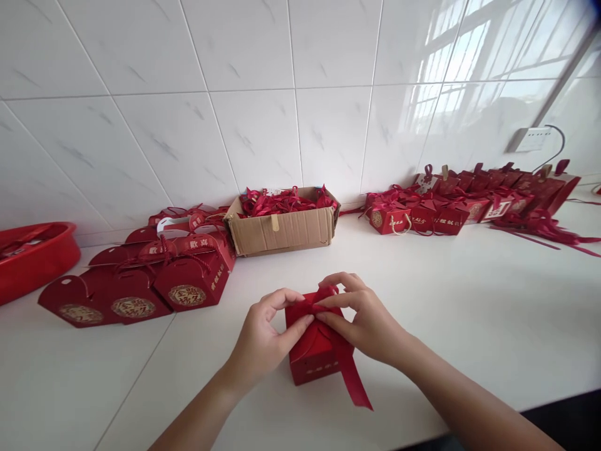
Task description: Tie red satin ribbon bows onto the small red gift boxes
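A small red box [312, 360] stands on the white counter in front of me, its lettered side toward me. Red ribbon [353, 379] crosses its top, with one end hanging down over the front right edge. My left hand [268, 332] pinches the ribbon at the top of the box from the left. From the right, my right hand [364, 313] grips the ribbon between thumb and fingers, close to the left fingertips. The fingers partly cover the loop or knot between them.
Larger red boxes [188, 294] stand at the left, near a red basin [42, 269]. A cardboard box [286, 232] of ribbons is by the tiled wall. Small red boxes [429, 216] and loose ribbons [539, 225] lie back right.
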`<state>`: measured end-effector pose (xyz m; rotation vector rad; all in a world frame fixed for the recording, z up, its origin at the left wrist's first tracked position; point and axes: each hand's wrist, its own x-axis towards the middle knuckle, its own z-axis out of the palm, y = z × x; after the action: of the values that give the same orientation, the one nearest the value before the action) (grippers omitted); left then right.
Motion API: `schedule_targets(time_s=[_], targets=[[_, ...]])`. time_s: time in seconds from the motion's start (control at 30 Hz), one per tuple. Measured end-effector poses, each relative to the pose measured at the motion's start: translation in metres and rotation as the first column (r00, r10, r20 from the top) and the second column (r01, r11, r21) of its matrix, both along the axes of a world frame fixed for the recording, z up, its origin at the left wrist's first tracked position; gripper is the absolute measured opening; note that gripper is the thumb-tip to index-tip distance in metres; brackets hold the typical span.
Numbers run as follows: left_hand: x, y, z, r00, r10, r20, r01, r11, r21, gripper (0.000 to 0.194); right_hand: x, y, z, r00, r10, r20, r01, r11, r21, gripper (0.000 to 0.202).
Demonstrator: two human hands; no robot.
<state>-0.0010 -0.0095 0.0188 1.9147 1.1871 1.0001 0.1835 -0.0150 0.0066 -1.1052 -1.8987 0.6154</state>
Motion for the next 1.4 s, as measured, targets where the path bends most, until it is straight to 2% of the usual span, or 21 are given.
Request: schedule_targets(time_s=[0.27,0.5,0.7,0.93,1.03,1.1,1.23,1.4], targets=[[0.004,-0.001,-0.005,0.994,0.086,-0.071,-0.077,0.99,0.121,0.01,-0.003,0.0,0.002,0.98,-0.055,-0.192,0.002,0.964,-0.267,0.011],[0.003,0.002,-0.008,0.989,0.096,-0.11,-0.061,0.956,0.288,0.006,-0.001,0.003,0.001,0.943,-0.024,-0.332,-0.126,0.898,-0.421,0.012],[0.003,0.004,-0.008,0.982,0.095,-0.162,-0.035,0.94,0.34,0.008,-0.002,0.004,0.0,0.95,-0.015,-0.311,-0.109,0.92,-0.377,0.011],[0.004,0.006,-0.011,0.991,0.076,-0.11,-0.038,0.948,0.315,0.015,-0.003,0.001,0.002,0.864,0.129,-0.486,-0.361,0.833,-0.421,0.018],[0.001,0.004,-0.011,0.995,0.085,-0.05,-0.065,0.946,0.317,0.023,-0.003,-0.001,0.003,0.854,0.114,-0.508,-0.363,0.83,-0.424,0.02],[-0.002,0.002,-0.009,0.997,0.071,-0.041,-0.054,0.944,0.327,0.018,-0.003,-0.001,0.003,0.855,0.103,-0.509,-0.358,0.826,-0.436,0.021],[-0.003,-0.003,-0.006,0.993,0.012,-0.118,0.025,0.952,0.305,0.005,-0.002,0.001,0.003,0.868,0.096,-0.487,-0.345,0.822,-0.453,0.022],[-0.003,0.002,-0.009,0.997,0.023,-0.069,-0.006,0.972,0.236,0.007,0.008,-0.001,0.009,0.912,0.178,-0.37,-0.339,0.835,-0.433,0.027]])
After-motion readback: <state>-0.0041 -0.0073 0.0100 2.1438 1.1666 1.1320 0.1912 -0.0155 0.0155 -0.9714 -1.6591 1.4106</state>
